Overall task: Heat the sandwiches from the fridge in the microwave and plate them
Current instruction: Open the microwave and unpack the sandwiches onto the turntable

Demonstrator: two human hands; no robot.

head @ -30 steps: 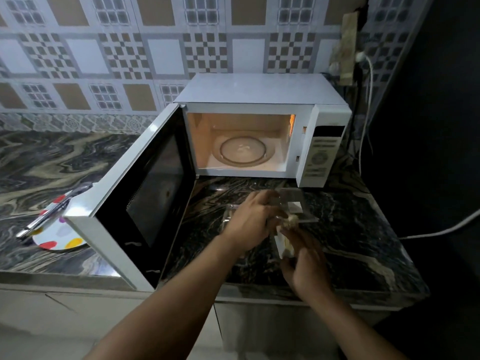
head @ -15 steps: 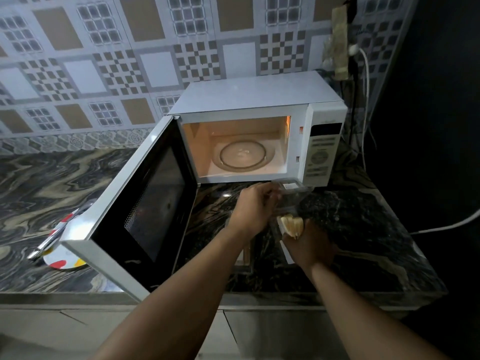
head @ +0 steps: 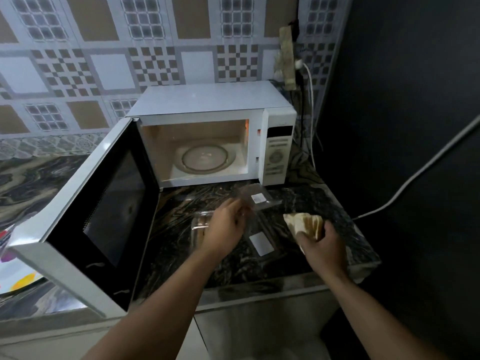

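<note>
Right hand: The right hand (head: 322, 245) is raised above the right part of the countertop (head: 181, 229), near its front edge. The fingers are curled round a sandwich (head: 304, 223), which is gripped from below and behind, its pale cut edge pointing left.
Left hand: The left hand (head: 226, 227) is extended over the middle of the countertop, back of the hand upward. The fingertips are set at the edge of a clear plastic lid (head: 257, 197); whether the lid is pinched or only touched cannot be told.
Packaging: A clear plastic container (head: 201, 224) is seen partly under the left hand. A white label (head: 261, 244) is visible on clear plastic lying between the two hands.
Microwave: The microwave (head: 207, 100) is placed at the rear of the countertop against the tiled wall (head: 104, 61). The door (head: 104, 216) is swung fully open to the left. The cavity is lit, and the glass turntable (head: 205, 158) is bare.
Surface: A dark marbled stone countertop is shown, ending at a right edge beside a dark wall.
Room: A patterned plate (head: 15, 279) is partly visible at the left edge, behind the door. A white cable (head: 415, 175) is run across the dark wall at the right.
</note>
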